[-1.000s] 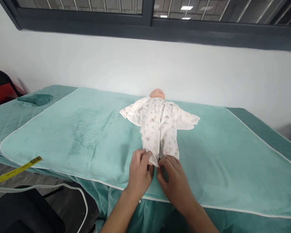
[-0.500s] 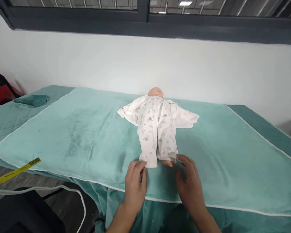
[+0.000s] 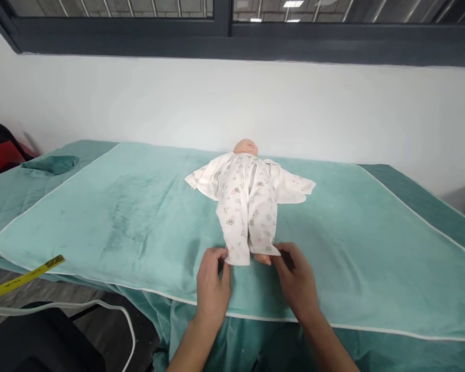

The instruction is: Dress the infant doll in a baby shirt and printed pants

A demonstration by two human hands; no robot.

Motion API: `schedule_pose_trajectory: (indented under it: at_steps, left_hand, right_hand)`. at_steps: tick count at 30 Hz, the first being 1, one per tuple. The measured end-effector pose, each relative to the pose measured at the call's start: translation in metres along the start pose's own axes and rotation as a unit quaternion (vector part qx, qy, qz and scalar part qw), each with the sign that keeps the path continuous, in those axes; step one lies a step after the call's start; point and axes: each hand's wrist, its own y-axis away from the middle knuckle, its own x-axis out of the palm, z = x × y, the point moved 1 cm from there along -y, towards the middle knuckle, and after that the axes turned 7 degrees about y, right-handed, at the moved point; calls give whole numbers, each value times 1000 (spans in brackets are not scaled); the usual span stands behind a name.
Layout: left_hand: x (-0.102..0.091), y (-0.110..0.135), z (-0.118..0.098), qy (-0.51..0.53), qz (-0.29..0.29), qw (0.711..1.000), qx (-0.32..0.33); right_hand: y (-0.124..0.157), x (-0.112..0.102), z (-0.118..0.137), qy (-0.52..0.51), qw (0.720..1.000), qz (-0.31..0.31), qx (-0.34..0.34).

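Note:
A baby doll [image 3: 245, 146] lies on its back on the green bed cover, its head toward the wall. It wears white patterned baby clothes [image 3: 236, 206], with both sleeves spread out sideways and the two trouser legs pointing toward me. At the left trouser leg's hem, my left hand [image 3: 213, 281] pinches the edge of the cloth. The hem of the other leg is pinched between the thumb and fingers of my right hand [image 3: 296, 279] and drawn out to a point. One doll foot [image 3: 262, 259] shows below that hem; the other foot is hidden in the cloth.
Beneath the doll is a green padded cover [image 3: 139, 217] with white piping. A white wall [image 3: 147, 98] and dark window frame [image 3: 139, 41] stand behind. A white cable [image 3: 81, 305], yellow tag [image 3: 27, 279] and black seat [image 3: 42, 341] are at lower left.
My right hand has moved slightly left and closed on the right trouser hem, pulling its corner outward. My left hand has shifted slightly and stays at the left hem.

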Motion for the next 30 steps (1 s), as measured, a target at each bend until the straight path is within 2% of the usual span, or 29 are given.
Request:
schedule_pose_trajectory:
  at_steps: [4,8,13,17,20,24,30]
  left_hand:
    - [-10,-3,-13,53,-14,999,-4]
    - [-13,1,-19,74,-29,997,-3]
    - [-7,9,-19,38,-27,999,-7]
    - [2,20,-24,-32,-27,996,82]
    - [12,23,-29,-112,-22,985,133]
    - [25,12,-35,-193,-28,971,140]
    - [30,-1,-37,-159,21,979,125]
  right_hand:
    - [9,-14,13,-65,997,-39,6]
    - [12,-25,21,-69,995,-72,-15]
    - [11,-18,15,-10,1000,-2,-21]
    - [12,-11,3,28,999,5,-19]
    - [14,-8,-5,96,995,4,11]
    - [17,-6,-10,144,988,47,41]
    - [22,-8,-11,115,991,58,25]
